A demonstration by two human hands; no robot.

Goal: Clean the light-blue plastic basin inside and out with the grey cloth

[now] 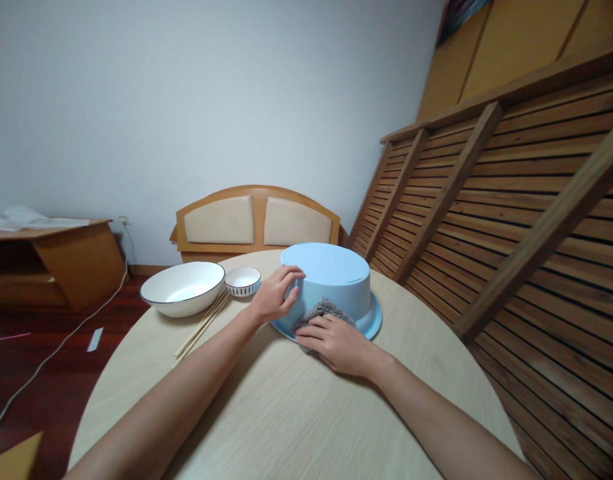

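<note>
A light blue plastic basin [336, 297] sits upside down on the round table, its base facing up and its wide rim against the tabletop. My left hand [279, 293] holds the basin at its left side, fingers bent over the upper edge and thumb against the wall. In my right hand [336, 343] is a grey cloth [326, 309], pressed against the near side of the basin just above the rim. The fingers lie over the cloth and hide part of it.
Left of the basin on the pale wooden table [286, 420] are a large white bowl [183, 290], a small patterned bowl [243, 281] and several chopsticks [203, 323]. A slatted wooden panel [486, 220] leans at the right. A cable [61, 360] crosses the floor.
</note>
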